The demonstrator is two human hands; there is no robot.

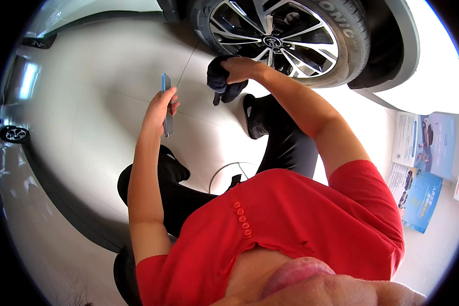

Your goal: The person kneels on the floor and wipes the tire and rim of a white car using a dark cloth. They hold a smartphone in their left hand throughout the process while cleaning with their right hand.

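Observation:
My left hand (161,105) holds a smartphone (168,126) edge-on above the tiled floor. In my right hand (240,69) is a bunched dark blue cloth (223,82), just below the rim of a car wheel (271,41). The wheel has a black and silver alloy rim with several spokes and a round centre cap. Its black tyre (346,57) bears raised lettering.
A white car's bodywork (440,57) rises at the upper right. Another car (19,160) stands along the left edge. Printed posters (420,199) lie at the right. A thin cable (218,172) curves over the floor between my legs.

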